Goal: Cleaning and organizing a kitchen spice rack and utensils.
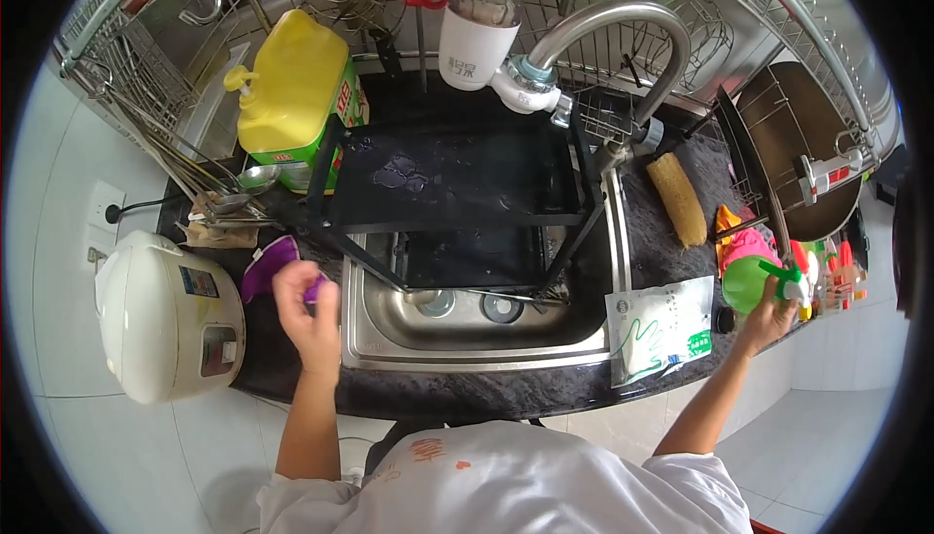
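My right hand [770, 319] grips the neck of a spray bottle [744, 284] with a green body and a green-and-white trigger head, at the counter's right end. My left hand [310, 315] is raised left of the sink, fingers curled and thumb apart, with nothing visibly held. Behind it is a purple cloth [268, 265], partly hidden by the fingers; contact cannot be made out. Between my hands, a black two-tier rack [467, 169] stands over the stainless steel sink [474, 359]. Its upper tray is wet, with puddles on the left.
A white rice cooker [171, 322] and a yellow detergent jug [295, 82] stand at left. Above the rack hang the curved faucet [620, 12] and its white water filter [478, 45]. At right lie a loofah [678, 198], a plastic packet [660, 330] and a pan [799, 147].
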Motion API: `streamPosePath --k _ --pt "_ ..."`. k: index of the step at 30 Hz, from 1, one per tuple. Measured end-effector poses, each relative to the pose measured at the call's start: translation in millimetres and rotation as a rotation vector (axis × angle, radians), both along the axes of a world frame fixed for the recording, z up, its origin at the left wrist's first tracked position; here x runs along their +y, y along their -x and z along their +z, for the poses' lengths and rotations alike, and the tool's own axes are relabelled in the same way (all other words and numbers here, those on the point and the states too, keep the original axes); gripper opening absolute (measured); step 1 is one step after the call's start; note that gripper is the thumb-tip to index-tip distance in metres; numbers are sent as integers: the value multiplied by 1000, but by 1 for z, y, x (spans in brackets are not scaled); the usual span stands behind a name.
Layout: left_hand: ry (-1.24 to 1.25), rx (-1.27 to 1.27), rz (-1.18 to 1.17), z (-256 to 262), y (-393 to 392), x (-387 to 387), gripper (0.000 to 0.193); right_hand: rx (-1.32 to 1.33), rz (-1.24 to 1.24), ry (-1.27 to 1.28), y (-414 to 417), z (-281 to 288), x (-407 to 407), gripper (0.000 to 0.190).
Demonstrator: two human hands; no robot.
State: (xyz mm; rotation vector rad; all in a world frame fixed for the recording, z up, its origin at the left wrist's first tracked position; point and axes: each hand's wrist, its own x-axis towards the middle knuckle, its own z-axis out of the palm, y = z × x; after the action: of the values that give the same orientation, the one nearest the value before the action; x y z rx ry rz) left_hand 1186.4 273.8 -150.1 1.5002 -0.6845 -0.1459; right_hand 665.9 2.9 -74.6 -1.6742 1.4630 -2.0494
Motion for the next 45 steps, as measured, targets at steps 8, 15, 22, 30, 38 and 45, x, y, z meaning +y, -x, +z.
streamPosePath --k 8,15,22,30,38,45 --pt "-116 -97 -853 31 119 -50 62 454 340 -157 -131 22 67 27" --pt "-80 119 -1070 11 168 -58 101 180 749 -501 -225 20 138 43" --pt "22 799 -1612 12 155 -45 95 -203 1407 -871 -229 40 131 74" --pt "-254 83 -965 45 108 -45 57 80 1324 -920 -237 52 137 47" --pt "-370 -954 -171 71 46 -102 46 181 1242 -928 -244 74 139 31" --pt "-233 -1116 -250 58 22 -120 27 373 1184 -911 -241 111 144 19"
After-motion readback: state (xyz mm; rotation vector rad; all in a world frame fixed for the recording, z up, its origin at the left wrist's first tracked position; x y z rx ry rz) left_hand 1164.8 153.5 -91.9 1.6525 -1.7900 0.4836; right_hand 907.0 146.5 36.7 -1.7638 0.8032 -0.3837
